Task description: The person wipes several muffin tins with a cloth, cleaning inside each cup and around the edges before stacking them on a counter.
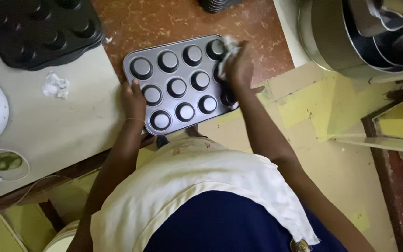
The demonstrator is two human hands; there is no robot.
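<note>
A grey twelve-cup muffin tray (178, 84) is held out past the edge of the pale counter (71, 121), over the floor; the left hand (134, 100) grips its rim at 9 o'clock, fingers curled beneath and thumb on top; the right hand (239, 67), at 3 o'clock, bunches a white cloth (229, 49) between closed fingers, pressing it into a cup; a stack of dark muffin trays (40, 30) lies at 10 o'clock; a crumpled paper (55, 85) rests just below that stack.
</note>
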